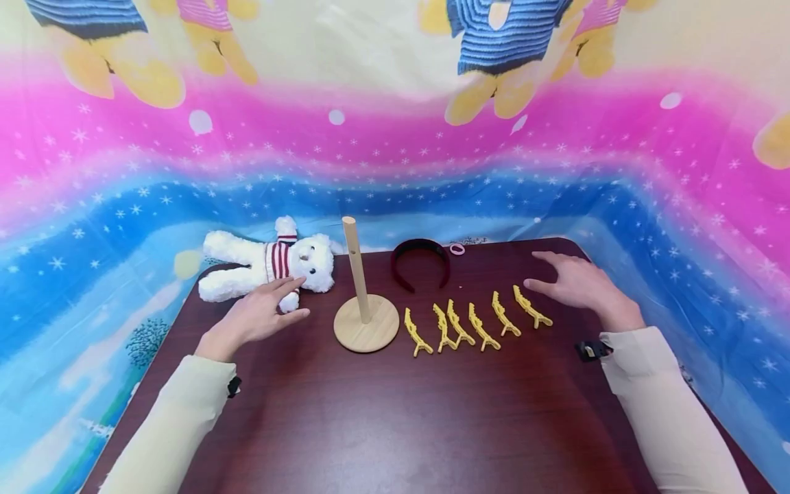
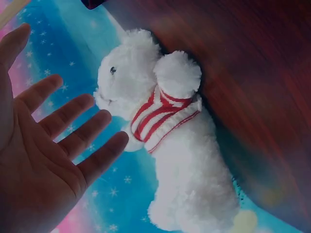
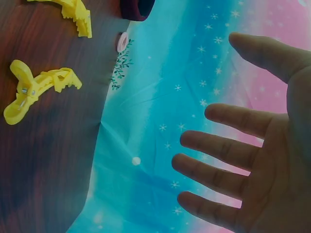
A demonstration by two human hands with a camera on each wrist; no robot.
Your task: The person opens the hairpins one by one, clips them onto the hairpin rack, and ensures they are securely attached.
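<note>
My left hand (image 1: 259, 312) is spread in front of a white plush bear (image 1: 241, 267) that lies on its side in a red-striped sweater. In the left wrist view the palm and parted fingers hold nothing, and the bear (image 2: 180, 121) lies beyond the fingertips. Over the table's right side, my right hand (image 1: 580, 285) is spread with nothing in it. Nearest to it is the rightmost of several yellow hair clips (image 1: 532, 307), which form a row. The right wrist view shows that yellow clip (image 3: 34, 90) with a forked handle end and a toothed jaw.
A wooden stand (image 1: 365, 322) with a round base and upright peg is between the bear and the clips. Behind the clips lie a dark red headband (image 1: 421, 245) and a small pink hair tie (image 1: 457, 249). A printed cloth (image 1: 395, 137) hangs around the dark wooden table (image 1: 407, 425).
</note>
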